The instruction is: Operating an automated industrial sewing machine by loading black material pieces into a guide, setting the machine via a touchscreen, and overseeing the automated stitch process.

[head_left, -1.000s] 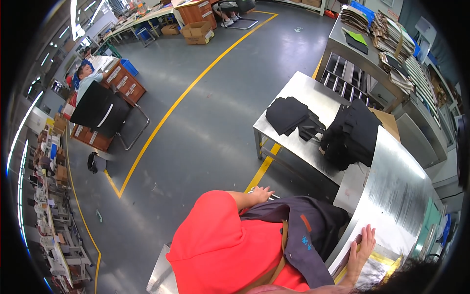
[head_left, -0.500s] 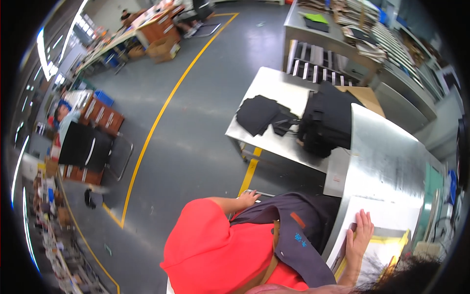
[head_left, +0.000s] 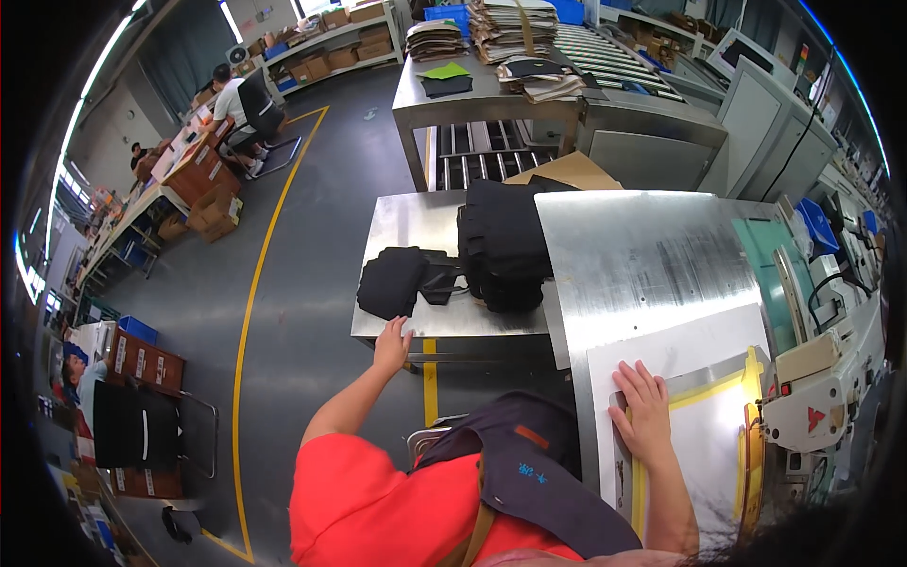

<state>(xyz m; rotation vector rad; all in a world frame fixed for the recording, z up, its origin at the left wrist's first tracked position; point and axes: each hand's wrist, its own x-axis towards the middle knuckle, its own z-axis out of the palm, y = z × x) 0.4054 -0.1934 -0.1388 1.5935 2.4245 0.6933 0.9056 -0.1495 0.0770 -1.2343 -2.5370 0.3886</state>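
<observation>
My left hand [head_left: 392, 344] reaches forward to the front edge of a low metal side table [head_left: 385, 225], its fingers extended and nothing visible in it. Just beyond the fingertips lies a small pile of black fabric pieces [head_left: 389, 282]; whether they touch is hard to tell. To its right rises a taller stack of black pieces [head_left: 505, 241]. My right hand [head_left: 644, 404] rests with spread fingers on a white board [head_left: 694, 345], beside a yellow-edged frame [head_left: 704, 389] on the metal worktop [head_left: 642, 250]. I wear a dark apron over a red top.
A sewing machine head [head_left: 808, 406] stands right of the frame. Beyond the side table is a metal bench [head_left: 491, 109] with stacked sheets and a roller conveyor [head_left: 605, 57]. Left, past the yellow floor line [head_left: 250, 302], are a black chair [head_left: 137, 425] and seated people.
My view has swung to the right. My left hand has moved from beside my lap forward to the side table's edge. My right hand stays flat on the white board.
</observation>
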